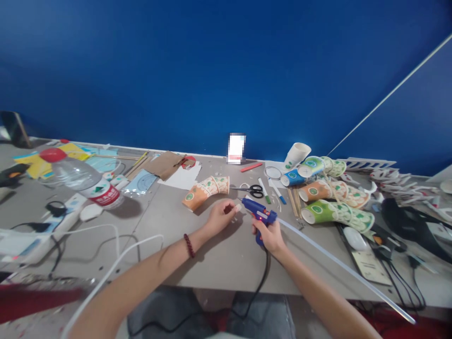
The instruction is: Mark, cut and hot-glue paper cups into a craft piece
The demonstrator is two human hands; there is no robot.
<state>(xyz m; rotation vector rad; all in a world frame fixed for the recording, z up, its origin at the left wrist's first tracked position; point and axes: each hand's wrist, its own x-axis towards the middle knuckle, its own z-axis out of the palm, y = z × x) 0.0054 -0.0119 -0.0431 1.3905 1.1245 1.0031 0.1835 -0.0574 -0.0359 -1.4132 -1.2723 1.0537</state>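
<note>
My right hand [270,234] is wrapped round the handle of a blue hot glue gun [260,210], its nozzle pointing left. A long clear glue stick [339,261] runs out of the gun's back end toward the lower right. Just left of the nozzle, my left hand [222,216] pinches a small whitish piece [238,207], too small to name. The nozzle is close to that piece; whether they touch I cannot tell. Behind my left hand, joined orange and patterned paper cups [206,192] lie on the table in a curve.
Black scissors [254,190], markers [277,192] and wooden sticks [294,202] lie beyond the gun. More joined paper cups [337,214] are on the right. A water bottle [93,183] leans by a power strip [60,230] on the left. The gun's black cable [263,278] hangs over the front edge.
</note>
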